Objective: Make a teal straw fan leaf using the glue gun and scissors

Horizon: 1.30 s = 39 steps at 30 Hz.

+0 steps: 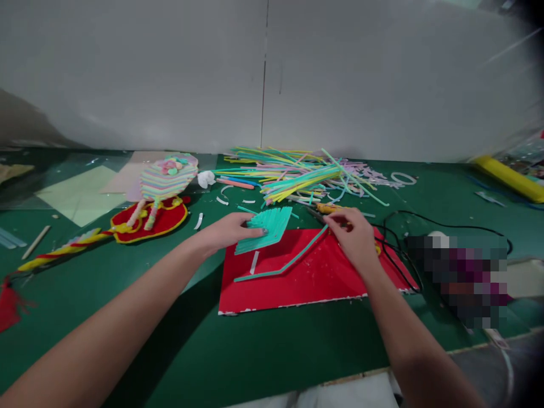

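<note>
My left hand (229, 231) rests on a fan-shaped panel of glued teal straws (267, 228), fingers pressed on its upper edge, at the top left of a red sheet (306, 280). My right hand (352, 235) is closed in a pinch at the upper end of a long bent teal straw (283, 266) that lies across the red sheet. A yellow-handled tool (329, 208) lies just behind that hand.
A heap of coloured straws (293, 173) lies at the back by the white wall. A finished straw craft on a red base (157, 195) stands to the left. Black cables (395, 249) run on the right. Pale paper sheets (80, 195) lie far left.
</note>
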Tool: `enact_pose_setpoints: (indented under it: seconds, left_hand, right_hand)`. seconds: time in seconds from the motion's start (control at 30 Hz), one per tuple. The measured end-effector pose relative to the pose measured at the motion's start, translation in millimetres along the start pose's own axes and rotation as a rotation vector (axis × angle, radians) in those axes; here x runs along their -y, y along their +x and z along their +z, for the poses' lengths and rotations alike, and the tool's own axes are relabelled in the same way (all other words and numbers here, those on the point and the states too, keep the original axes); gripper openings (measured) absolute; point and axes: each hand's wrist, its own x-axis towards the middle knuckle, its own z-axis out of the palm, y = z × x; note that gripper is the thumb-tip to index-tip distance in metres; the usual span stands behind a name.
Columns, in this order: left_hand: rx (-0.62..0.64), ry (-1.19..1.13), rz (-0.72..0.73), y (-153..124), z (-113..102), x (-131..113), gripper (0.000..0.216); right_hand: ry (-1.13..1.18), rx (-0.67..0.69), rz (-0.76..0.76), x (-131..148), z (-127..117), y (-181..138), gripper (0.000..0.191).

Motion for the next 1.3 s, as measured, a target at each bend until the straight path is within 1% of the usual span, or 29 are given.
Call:
enact_pose_setpoints:
  seconds: [0.1, 0.17, 0.23, 0.37, 0.47, 0.6, 0.77, 0.87, 0.97, 1.1, 1.3]
  left_hand:
    - [-0.007, 0.019, -0.010, -7, 5, 1, 0.034]
    - [-0.025, 0.035, -0.005, -12, 7, 2, 0.034]
    - [-0.042, 0.023, -0.002, -15, 9, 2, 0.032]
    - [-0.071, 0.026, 0.011, -18, 11, 4, 0.029]
    - [-0.103, 0.125, 0.062, -19, 10, 7, 0.031]
    - [-0.074, 0.185, 0.094, -19, 8, 11, 0.032]
    - [-0.071, 0.255, 0.121, -22, 10, 16, 0.032]
    - [-0.080, 0.330, 0.147, -23, 12, 17, 0.031]
    - [-0.068, 0.358, 0.177, -23, 13, 18, 0.029]
    - [-0.067, 0.372, 0.180, -23, 16, 20, 0.030]
    - [-0.069, 0.393, 0.160, -23, 18, 21, 0.028]
  right_hand:
    - [0.254, 0.364, -0.109, 17, 0, -7, 0.020]
    - [0.335, 0.554, -0.147, 23, 1, -11, 0.018]
    - [0.353, 0.662, -0.165, 26, 2, -14, 0.018]
    - [0.341, 0.760, -0.231, 25, 6, -16, 0.014]
    - [0.351, 0.798, -0.239, 24, 8, -16, 0.015]
    - [0.384, 0.815, -0.248, 29, 5, -17, 0.017]
    - [0.402, 0.745, -0.314, 31, 3, -19, 0.019]
    - [0.389, 0.746, -0.388, 27, 7, -20, 0.018]
    - [0.386, 0.742, -0.439, 22, 11, -20, 0.017]
    - [0.383, 0.698, -0.459, 20, 12, -20, 0.016]
    - [0.356, 0.685, -0.453, 22, 11, -21, 0.015]
